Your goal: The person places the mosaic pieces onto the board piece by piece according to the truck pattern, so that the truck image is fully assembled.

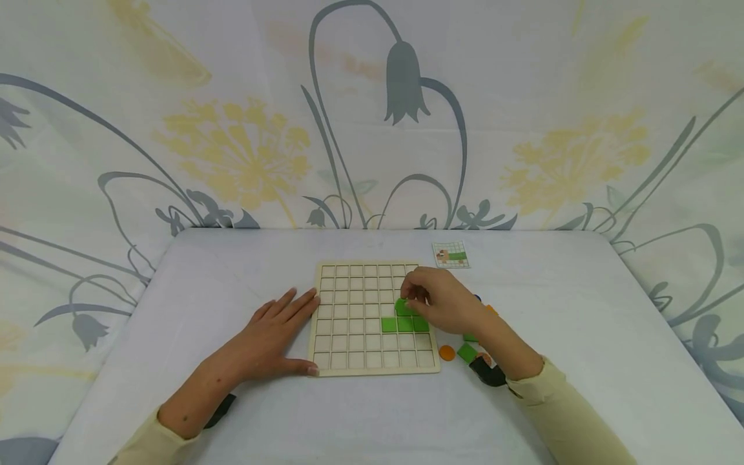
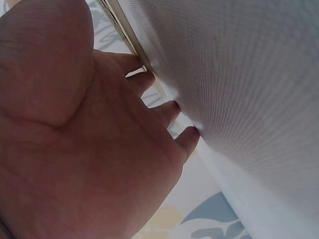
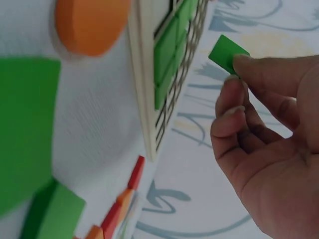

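A wooden grid board (image 1: 374, 372) lies on the white-covered table, with several green square tiles (image 1: 389, 325) set in cells toward its right side. Between thumb and fingertips, my right hand (image 1: 444, 300) pinches another green tile (image 3: 224, 52). That tile is over the board's right part, clear of its surface in the right wrist view. My left hand (image 1: 267, 342) lies with fingers spread at the board's left edge, fingertips and thumb touching the frame. In the left wrist view, the palm of this left hand (image 2: 99, 149) hides much of the scene.
Right of the board lie loose pieces: an orange disc (image 1: 447, 352), a green tile (image 1: 467, 352) and others partly hidden under the right forearm. Red pieces (image 3: 135, 172) lie in a line with orange ones. A small printed pattern card (image 1: 451, 255) sits behind the board.
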Demonstrator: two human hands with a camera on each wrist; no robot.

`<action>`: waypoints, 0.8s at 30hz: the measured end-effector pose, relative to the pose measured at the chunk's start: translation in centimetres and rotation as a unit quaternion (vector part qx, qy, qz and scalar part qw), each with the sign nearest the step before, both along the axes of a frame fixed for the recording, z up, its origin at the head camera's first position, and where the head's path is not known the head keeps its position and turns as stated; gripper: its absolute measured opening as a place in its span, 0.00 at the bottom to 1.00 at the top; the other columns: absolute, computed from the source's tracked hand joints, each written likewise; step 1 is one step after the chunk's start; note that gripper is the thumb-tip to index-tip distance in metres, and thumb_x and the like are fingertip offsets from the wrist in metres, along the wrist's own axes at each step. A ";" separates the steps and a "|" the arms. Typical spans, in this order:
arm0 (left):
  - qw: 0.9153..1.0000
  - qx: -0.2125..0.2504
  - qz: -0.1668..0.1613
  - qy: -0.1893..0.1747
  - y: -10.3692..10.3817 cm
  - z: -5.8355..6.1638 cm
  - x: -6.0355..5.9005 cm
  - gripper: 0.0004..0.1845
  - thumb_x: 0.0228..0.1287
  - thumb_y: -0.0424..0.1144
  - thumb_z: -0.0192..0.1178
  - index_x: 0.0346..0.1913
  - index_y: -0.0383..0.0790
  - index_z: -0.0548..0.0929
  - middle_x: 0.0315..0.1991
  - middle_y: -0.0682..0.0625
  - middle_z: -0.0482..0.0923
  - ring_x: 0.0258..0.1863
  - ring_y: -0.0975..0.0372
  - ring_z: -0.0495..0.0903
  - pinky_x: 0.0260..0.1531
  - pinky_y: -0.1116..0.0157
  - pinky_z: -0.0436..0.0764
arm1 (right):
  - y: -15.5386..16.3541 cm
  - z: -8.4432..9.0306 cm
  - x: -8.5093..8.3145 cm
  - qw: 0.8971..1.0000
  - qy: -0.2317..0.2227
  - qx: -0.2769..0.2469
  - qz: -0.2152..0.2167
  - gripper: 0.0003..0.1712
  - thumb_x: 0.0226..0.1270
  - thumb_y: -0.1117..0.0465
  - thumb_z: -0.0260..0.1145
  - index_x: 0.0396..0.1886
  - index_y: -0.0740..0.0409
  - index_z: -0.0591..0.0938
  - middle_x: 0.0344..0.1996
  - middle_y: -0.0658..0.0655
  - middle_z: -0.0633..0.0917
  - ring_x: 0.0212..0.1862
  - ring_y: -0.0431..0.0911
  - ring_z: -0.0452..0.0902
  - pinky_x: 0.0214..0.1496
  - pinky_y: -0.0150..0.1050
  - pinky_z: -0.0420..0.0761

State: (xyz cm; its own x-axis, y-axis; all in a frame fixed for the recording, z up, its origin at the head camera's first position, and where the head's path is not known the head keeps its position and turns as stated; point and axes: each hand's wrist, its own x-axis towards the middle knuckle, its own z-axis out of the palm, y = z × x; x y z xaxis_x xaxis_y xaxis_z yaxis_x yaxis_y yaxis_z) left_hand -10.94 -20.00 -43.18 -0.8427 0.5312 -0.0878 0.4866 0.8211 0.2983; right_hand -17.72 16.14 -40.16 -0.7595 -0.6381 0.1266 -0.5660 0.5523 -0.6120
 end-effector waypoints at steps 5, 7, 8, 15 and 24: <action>1.000 -0.001 0.000 -0.002 0.0 0.0 0.0 0.64 0.58 0.75 0.67 0.87 0.42 0.53 0.87 0.48 0.48 0.85 0.41 0.46 0.76 0.36 0.57 | -0.9 -1.1 -0.1 0.999 0.017 -0.032 -0.019 0.07 0.69 0.70 0.73 0.39 0.54 0.85 0.35 0.46 0.83 0.36 0.40 0.77 0.38 0.35 0.80; 1.000 -0.001 0.000 -0.001 0.0 0.0 0.0 0.64 0.58 0.75 0.67 0.86 0.42 0.53 0.87 0.48 0.49 0.85 0.41 0.46 0.76 0.36 0.57 | -1.2 -1.4 -0.1 0.999 0.015 -0.036 -0.025 0.07 0.69 0.71 0.73 0.39 0.54 0.85 0.35 0.46 0.84 0.36 0.40 0.77 0.39 0.35 0.80; 1.000 -0.001 0.000 -0.001 0.0 0.0 0.0 0.64 0.58 0.75 0.67 0.86 0.42 0.53 0.87 0.48 0.49 0.85 0.41 0.46 0.76 0.36 0.57 | -1.4 -1.5 -0.1 0.999 0.012 -0.034 -0.027 0.07 0.70 0.70 0.73 0.39 0.54 0.85 0.36 0.46 0.84 0.37 0.41 0.76 0.39 0.35 0.80; 1.000 -0.002 0.000 -0.002 0.0 0.0 0.0 0.64 0.57 0.75 0.68 0.86 0.42 0.54 0.87 0.48 0.49 0.85 0.41 0.46 0.76 0.36 0.57 | -2.1 -1.8 0.0 0.999 -0.025 -0.015 -0.042 0.06 0.71 0.68 0.73 0.40 0.52 0.86 0.35 0.45 0.84 0.37 0.42 0.78 0.41 0.36 0.82; 1.000 -0.001 0.000 -0.001 0.0 0.0 -0.1 0.64 0.57 0.75 0.68 0.86 0.42 0.54 0.87 0.48 0.49 0.85 0.41 0.46 0.76 0.35 0.57 | -2.4 -1.9 0.0 0.998 -0.028 -0.002 -0.047 0.05 0.71 0.67 0.73 0.41 0.52 0.86 0.34 0.44 0.83 0.36 0.41 0.77 0.41 0.36 0.81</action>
